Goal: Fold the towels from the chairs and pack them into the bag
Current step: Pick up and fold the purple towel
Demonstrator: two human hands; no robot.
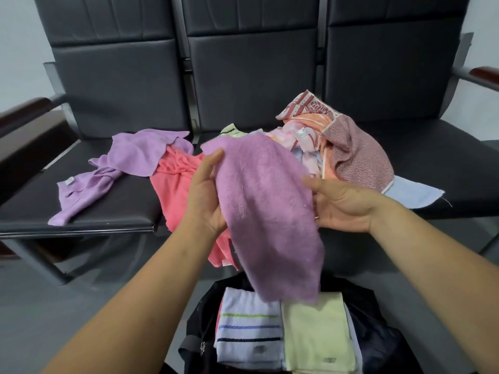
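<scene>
A fluffy purple towel (266,211) hangs in the air in front of the chairs, its lower end drooping over the bag. My left hand (206,190) grips its left edge with the thumb on top. On the right edge, my right hand (343,203) holds it with the thumb over the cloth. Below, a dark open bag (378,344) on the floor holds a folded white striped towel (249,330) and a folded pale yellow towel (314,336), side by side.
On the black chair seats (108,201) lie a lilac towel (121,163), a coral towel (175,184), a heap of pink and orange patterned towels (348,147) and a light blue towel (410,194). Armrests stand at far left (24,109) and far right (483,72).
</scene>
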